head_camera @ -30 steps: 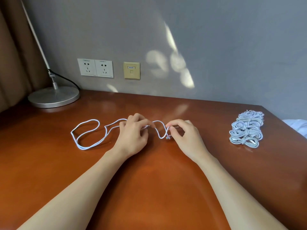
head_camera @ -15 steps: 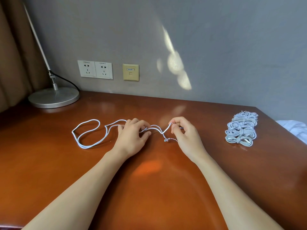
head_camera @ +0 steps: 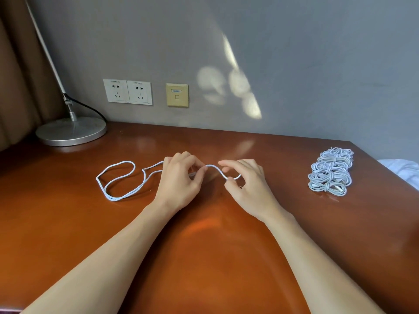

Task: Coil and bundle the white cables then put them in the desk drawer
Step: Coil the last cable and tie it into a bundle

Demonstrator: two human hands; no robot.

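Hides, unlike half a second ago, the frayed tip of the white cable (head_camera: pixel 214 167) under the right hand (head_camera: pixel 247 189), with the strand now curled into a small loop there. Pinches that loop between the right thumb and bent fingers. Grips the cable with the left hand (head_camera: pixel 179 182) as well, thumb and forefinger closed on it, the other fingers curled. Leaves a short raised arc of strand between the two hands, plus slack doubled loops lying flat on the wood, trailing from the left hand back toward the lamp base (head_camera: pixel 71 131).

Shows a glossy reddish-brown desk (head_camera: pixel 204 257) against a grey wall (head_camera: pixel 294 64). Places both hands well right of the lamp base and nearer the camera. Sets two white sockets (head_camera: pixel 128 91) and a yellow plate (head_camera: pixel 177 95) above and just right of the lamp base, a brown curtain (head_camera: pixel 20 75) beside it, and, far right of it, a pile of bundled cables (head_camera: pixel 330 172) near the desk's edge, white cloth (head_camera: pixel 405 168) beyond.

Looks thin, white and round, unkinked.
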